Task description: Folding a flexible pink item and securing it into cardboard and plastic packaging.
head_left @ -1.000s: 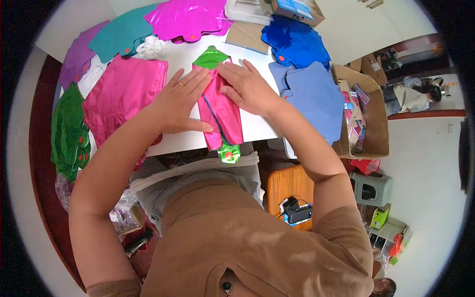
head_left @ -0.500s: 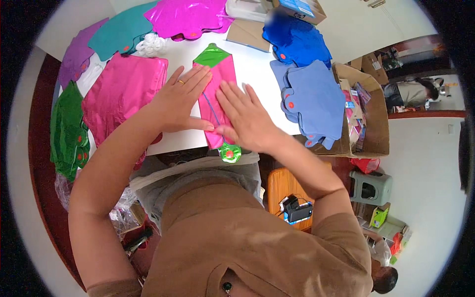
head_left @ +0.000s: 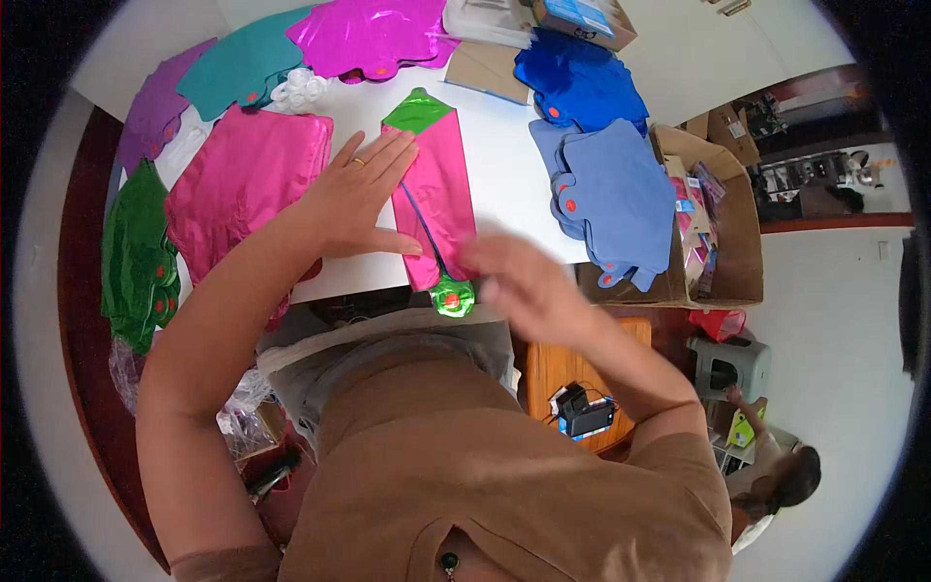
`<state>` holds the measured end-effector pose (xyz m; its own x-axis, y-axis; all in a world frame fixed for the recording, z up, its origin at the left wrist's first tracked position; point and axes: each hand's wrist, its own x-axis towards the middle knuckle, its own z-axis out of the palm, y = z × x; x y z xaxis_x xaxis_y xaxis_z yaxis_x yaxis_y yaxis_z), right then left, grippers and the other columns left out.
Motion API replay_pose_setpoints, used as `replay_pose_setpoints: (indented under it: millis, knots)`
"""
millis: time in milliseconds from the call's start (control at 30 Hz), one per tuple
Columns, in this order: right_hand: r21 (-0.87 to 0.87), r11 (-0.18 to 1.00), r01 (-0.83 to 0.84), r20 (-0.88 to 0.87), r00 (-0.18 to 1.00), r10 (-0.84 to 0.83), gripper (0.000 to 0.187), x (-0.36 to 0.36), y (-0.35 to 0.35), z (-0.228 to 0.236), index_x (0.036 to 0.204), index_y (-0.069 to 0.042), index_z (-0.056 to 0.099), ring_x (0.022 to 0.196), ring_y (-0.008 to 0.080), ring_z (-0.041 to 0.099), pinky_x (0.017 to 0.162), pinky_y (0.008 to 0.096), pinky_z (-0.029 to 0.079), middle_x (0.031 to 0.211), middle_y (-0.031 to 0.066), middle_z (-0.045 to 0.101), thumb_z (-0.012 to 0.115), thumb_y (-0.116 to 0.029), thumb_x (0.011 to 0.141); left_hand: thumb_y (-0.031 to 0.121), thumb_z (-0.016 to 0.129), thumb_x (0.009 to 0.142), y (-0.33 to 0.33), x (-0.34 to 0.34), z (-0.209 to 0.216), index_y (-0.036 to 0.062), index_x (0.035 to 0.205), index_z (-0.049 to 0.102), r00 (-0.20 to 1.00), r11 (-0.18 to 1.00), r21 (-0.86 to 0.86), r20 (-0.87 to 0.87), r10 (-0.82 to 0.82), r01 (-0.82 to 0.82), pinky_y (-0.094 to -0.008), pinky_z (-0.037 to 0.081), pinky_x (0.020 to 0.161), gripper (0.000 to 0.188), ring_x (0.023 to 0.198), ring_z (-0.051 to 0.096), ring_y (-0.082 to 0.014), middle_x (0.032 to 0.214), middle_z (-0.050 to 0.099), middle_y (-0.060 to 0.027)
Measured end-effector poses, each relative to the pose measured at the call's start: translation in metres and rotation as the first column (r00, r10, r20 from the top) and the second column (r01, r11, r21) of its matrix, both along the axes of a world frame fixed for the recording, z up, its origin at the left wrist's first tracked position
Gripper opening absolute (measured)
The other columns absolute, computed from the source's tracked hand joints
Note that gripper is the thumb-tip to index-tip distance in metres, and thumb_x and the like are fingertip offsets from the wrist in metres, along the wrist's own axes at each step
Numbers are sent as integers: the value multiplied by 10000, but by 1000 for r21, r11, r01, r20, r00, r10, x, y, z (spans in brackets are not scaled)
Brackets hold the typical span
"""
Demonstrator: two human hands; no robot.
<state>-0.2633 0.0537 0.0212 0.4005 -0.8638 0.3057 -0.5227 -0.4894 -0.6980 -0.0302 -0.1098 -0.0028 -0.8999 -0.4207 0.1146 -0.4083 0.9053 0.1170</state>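
A flat foil balloon (head_left: 436,165), pink with a green top corner, lies folded into a narrow strip on the white table. Its two folded sides meet along a dark slit, and a shiny green tab (head_left: 452,298) with a red dot hangs over the near edge. My left hand (head_left: 364,194), with a ring on it, presses flat on the left side of the strip, fingers stretched out and thumb near the lower end. Just off the strip's lower right edge is my right hand (head_left: 519,281), smeared by motion; whether its fingers hold anything cannot be made out.
Pink foil (head_left: 247,160), green foil (head_left: 139,262), teal (head_left: 238,63) and magenta (head_left: 373,34) piles lie left and back. Blue (head_left: 582,82) and grey-blue (head_left: 621,184) piles lie right, beside a cardboard box (head_left: 732,242). Chargers sit on a wooden stool (head_left: 553,364). Another person (head_left: 781,480) is at lower right.
My right hand has lifted off the folded balloon and moved right and toward me, uncovering its right side. My left hand stays in place. The person at lower right has shifted.
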Motion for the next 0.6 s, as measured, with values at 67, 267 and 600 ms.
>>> replay_pose_setpoints:
  millis: [67,267,600]
  knots:
    - [406,859,312,209,883,-420,317,-5,-31,8,1149,25,560,877,144,583,786,282,478,970,94,632,550,-184,911,712,590,687,1,4,2,-53,1412,240,1000,1000,3,19,12,-12,-510,138,1125,1111,1398,194,-334,1479,242,-215]
    - [873,468,136,236,722,-650,270,-10,-112,14,1009,0,629,734,128,602,625,299,520,845,54,619,660,-207,838,707,597,686,-1,1,-1,-55,1414,232,1000,1000,1,7,15,-15,-513,138,1124,1115,1400,190,-333,1483,236,-216]
    - [947,301,113,74,834,-547,222,9,-132,8,962,-16,640,657,158,638,584,295,532,794,64,660,683,-172,810,683,610,696,2,4,-1,-57,1415,230,999,998,53,-43,19,-16,-522,131,1122,1100,1401,186,-334,1490,228,-207]
